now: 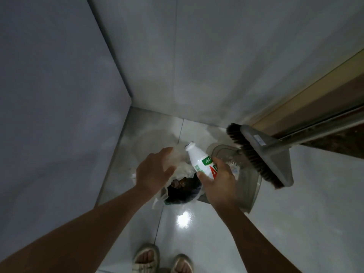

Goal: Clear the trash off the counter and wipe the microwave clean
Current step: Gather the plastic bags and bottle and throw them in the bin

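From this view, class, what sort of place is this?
Probably a tiled corner of a home where rubbish is kept: a broom and dustpan lean by the wall, beside a full trash bag.

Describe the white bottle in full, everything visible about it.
The white bottle looks like opaque plastic, with a narrow neck, an uncapped mouth, and a green-and-white label with red lettering. The right hand grips its lower body, hiding the base. It tilts with its mouth up-left, above the open trash bag on the floor.

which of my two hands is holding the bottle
Your right hand grips the white bottle; the left hand holds no bottle, resting on the plastic trash bag.
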`<action>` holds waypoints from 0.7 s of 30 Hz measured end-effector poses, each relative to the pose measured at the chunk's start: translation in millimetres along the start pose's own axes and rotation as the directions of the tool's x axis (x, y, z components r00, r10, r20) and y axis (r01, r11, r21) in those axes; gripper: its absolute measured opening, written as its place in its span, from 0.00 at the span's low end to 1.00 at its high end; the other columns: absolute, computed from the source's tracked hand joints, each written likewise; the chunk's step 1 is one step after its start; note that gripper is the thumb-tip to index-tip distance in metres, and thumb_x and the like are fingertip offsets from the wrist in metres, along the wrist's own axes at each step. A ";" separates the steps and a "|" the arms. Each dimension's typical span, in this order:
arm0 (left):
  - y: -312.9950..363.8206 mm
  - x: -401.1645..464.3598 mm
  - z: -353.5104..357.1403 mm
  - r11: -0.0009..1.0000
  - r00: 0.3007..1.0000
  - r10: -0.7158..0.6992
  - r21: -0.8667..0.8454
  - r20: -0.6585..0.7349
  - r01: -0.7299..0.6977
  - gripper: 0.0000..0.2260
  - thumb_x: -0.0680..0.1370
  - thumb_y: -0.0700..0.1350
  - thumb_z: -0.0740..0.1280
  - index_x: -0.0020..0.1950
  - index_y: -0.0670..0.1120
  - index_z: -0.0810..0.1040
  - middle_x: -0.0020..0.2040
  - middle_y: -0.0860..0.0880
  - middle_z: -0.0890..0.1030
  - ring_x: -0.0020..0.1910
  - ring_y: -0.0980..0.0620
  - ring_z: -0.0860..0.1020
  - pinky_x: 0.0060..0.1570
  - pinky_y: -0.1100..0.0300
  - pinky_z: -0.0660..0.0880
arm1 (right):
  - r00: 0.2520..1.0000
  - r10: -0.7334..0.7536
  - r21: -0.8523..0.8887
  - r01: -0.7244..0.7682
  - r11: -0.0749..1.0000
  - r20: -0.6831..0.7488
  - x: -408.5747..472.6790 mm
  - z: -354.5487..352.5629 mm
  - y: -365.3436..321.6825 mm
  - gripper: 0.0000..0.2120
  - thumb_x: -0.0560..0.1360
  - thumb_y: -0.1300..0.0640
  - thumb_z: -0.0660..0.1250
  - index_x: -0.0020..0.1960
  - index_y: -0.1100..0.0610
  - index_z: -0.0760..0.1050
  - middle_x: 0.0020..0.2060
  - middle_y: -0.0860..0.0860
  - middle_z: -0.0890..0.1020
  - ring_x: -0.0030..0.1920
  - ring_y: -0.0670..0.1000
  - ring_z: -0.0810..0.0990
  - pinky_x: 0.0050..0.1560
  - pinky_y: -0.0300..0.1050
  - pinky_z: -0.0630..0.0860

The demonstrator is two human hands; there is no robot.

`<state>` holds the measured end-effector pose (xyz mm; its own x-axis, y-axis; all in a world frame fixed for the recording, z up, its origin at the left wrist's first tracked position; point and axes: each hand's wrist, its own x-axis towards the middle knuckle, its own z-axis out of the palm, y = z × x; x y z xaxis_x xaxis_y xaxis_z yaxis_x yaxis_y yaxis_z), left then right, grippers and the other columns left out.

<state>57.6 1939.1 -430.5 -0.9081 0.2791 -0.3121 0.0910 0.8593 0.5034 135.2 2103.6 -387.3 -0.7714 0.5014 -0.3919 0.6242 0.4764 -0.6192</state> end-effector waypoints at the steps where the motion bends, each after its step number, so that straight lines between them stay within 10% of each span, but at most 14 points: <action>1: -7.7 4.9 16.1 1.000 1.000 0.010 -0.003 0.004 -0.010 0.26 0.75 0.55 0.66 0.72 0.57 0.62 0.59 0.50 0.78 0.57 0.49 0.76 0.53 0.57 0.72 | 1.000 0.004 0.002 -0.004 1.000 0.003 5.6 10.4 10.2 0.27 0.70 0.51 0.72 0.66 0.56 0.68 0.57 0.54 0.76 0.55 0.54 0.76 0.55 0.53 0.78; 21: -87.3 20.1 98.3 0.993 0.996 0.001 -0.115 0.091 0.009 0.27 0.68 0.52 0.74 0.64 0.50 0.70 0.60 0.51 0.73 0.58 0.51 0.72 0.55 0.53 0.74 | 0.995 -0.011 -0.243 0.036 0.969 0.103 54.1 166.7 75.4 0.24 0.72 0.53 0.68 0.65 0.57 0.67 0.56 0.55 0.74 0.56 0.56 0.73 0.57 0.49 0.70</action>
<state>71.6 1911.8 -559.9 -0.8672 0.3177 -0.3835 0.0350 0.8071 0.5894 119.9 2046.3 -568.6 -0.7871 0.4191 -0.4526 0.6072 0.6554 -0.4492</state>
